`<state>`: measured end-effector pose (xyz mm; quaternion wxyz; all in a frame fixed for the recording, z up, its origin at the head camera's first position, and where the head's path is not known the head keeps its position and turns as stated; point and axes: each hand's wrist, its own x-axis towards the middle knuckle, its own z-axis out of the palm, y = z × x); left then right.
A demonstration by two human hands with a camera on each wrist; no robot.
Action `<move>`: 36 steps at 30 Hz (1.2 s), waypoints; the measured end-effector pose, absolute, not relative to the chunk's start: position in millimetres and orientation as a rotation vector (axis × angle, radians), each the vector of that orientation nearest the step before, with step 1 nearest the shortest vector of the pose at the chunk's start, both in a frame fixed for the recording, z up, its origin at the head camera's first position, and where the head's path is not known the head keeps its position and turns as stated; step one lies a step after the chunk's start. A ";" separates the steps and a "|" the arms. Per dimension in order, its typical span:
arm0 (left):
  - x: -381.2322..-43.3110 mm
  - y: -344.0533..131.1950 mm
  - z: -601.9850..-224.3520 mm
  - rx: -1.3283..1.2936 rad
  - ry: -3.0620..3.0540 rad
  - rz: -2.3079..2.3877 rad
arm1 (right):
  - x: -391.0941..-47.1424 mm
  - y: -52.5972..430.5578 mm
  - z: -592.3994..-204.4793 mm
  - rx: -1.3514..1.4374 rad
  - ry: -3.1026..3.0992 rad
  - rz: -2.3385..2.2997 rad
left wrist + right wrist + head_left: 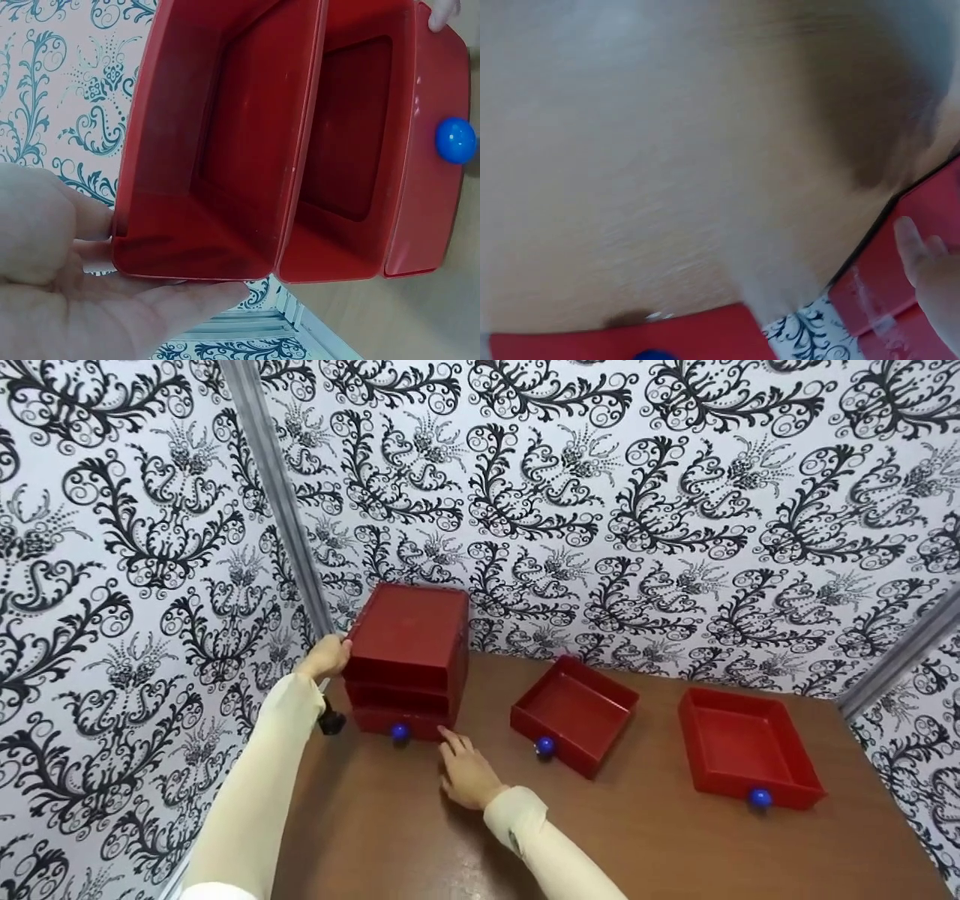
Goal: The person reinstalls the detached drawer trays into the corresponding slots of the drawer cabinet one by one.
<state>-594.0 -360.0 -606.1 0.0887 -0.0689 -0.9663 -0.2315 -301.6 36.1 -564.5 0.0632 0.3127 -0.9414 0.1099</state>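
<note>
A red drawer cabinet (409,622) stands against the back wall. Its two upper slots are bare, and the bottom drawer (379,722) with a blue knob (400,731) sits in the lowest one. My left hand (328,656) rests against the cabinet's upper left side, one finger lying straight along that side in the left wrist view. At the bottom drawer's right front corner, my right hand (469,772) touches the red front with its fingertips. The right wrist view shows fingers (909,244) on the red surface there.
Two loose red drawers lie right of the cabinet on the brown table (382,817): a nearer, turned drawer (574,712) and a farther drawer (746,742), each with a blue knob. A patterned wall (555,525) closes off the back and left.
</note>
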 end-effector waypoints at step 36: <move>-371.6 -231.2 -400.6 0.173 -2.968 -1.098 | -230.9 517.5 -514.5 -0.059 -2.979 0.267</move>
